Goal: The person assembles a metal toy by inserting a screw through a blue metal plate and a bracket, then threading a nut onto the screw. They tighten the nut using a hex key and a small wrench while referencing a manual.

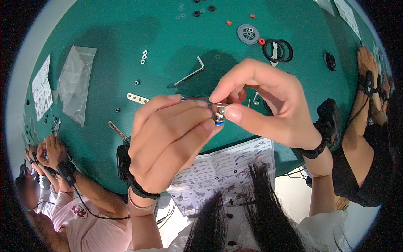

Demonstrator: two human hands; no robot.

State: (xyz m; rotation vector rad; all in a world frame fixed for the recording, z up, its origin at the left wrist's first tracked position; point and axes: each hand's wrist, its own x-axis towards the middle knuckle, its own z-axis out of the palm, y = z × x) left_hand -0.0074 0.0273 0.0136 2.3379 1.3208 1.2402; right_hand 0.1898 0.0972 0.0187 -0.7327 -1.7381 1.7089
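Between my two hands is a small shiny metal part (219, 113) with a blue lower end; its exact kind is hard to make out behind the fingers. My left hand (166, 136) is closed round its left side, fingers bent over it. From the other side, my right hand (268, 98) pinches the part between thumb and forefinger. Thin coloured wires (195, 98) run along the top of the left fingers. Beyond the hands lies a bent hex key (191, 74). A perforated metal strip (137, 98) pokes out past the left knuckles.
On the green table (113, 46) lie a grey spoked wheel (248, 34), black rubber rings (285, 50), a column of nuts (144, 57), screws (256, 98) and a clear plastic bag (77, 84). A printed instruction sheet (218, 168) hangs over the near edge. Other people's hands work at both sides.
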